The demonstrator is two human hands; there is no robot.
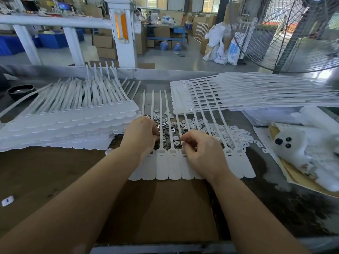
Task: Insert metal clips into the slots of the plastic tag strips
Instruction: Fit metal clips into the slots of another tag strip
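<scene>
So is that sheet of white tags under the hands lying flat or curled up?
Flat. The tag sheet lies spread on the brown table, its thin tails running straight away over the pile of clips.

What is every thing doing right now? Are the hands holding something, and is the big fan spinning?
Left hand: fingers curled down into the metal clips.
Right hand: fingertips pinched over the tag strip, whatever it holds is hidden.
Tag strip: flat on the table, some slots open.
Metal clips: loose pile.
Stack of strips: piled at left.
Fan: cannot tell if spinning.
</scene>
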